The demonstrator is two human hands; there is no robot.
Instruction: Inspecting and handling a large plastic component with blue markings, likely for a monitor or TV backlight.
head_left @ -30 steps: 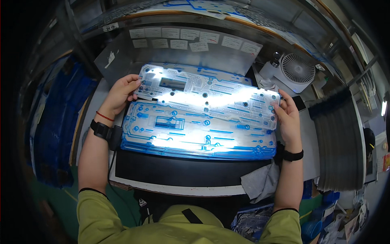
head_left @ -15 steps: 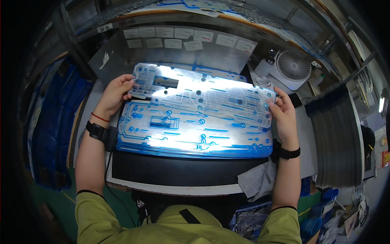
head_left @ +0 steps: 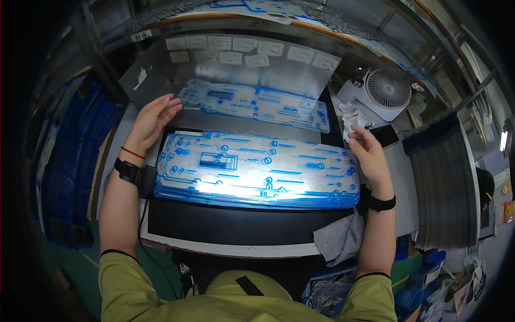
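A stack of clear plastic sheets with blue printed lines (head_left: 289, 163) lies on a black mat (head_left: 230, 222) before me. Behind it, against the metal back panel, rest further sheets of the same kind (head_left: 268, 103). My left hand (head_left: 159, 119) hovers beside the left end of those rear sheets, its fingers stretched out and nothing held. Near the right end of the front stack is my right hand (head_left: 369, 152), fingers loosely curved and apart, holding nothing. Light glares off the middle of the front stack.
At the back right stand a white fan (head_left: 387, 90), a pump bottle (head_left: 351, 88) and a crumpled white cloth (head_left: 351, 119), with a dark flat phone-like thing (head_left: 384, 137) nearby. A grey cloth (head_left: 339, 237) hangs over the front edge. Dark sheets (head_left: 442, 185) are stacked at right.
The clear sheet that both hands held above the front stack now lies on the rear sheets. Both hands have let go and their fingers have opened.
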